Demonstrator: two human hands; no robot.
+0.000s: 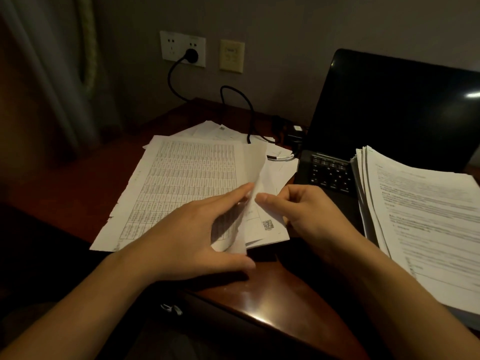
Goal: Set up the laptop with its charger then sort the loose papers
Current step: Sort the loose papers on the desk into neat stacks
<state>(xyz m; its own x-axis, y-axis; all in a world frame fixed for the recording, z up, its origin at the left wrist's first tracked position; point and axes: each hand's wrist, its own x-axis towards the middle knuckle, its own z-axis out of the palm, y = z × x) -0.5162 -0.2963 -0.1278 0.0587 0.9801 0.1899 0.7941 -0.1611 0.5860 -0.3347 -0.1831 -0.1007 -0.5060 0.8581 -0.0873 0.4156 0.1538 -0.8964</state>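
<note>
On the glossy reddish-brown wooden table (262, 302), a large grid-printed sheet (181, 175) lies flat. Its left edge is ragged, and its long axis runs away from the person toward the wall, leaning a little right. The left hand (197, 235) is spread wide over it, fingers nearly straight, the fingertips touching a thin lifted sheet (255, 175) that stands curled on edge between the two hands. The right hand (306, 211) has its fingers curled and pinches that sheet with the thumb against its right face. Under it lies a sheet with a QR code (267, 226) among more loose white papers.

To the right, the black laptop (389, 113) stands open with a dark, shiny screen facing the person. A thick stack of printed papers (428, 216) – edges fanned – covers the right part of its keyboard. A black charger cable (240, 102) loops from the wall socket (179, 45) down to the laptop's left side.
</note>
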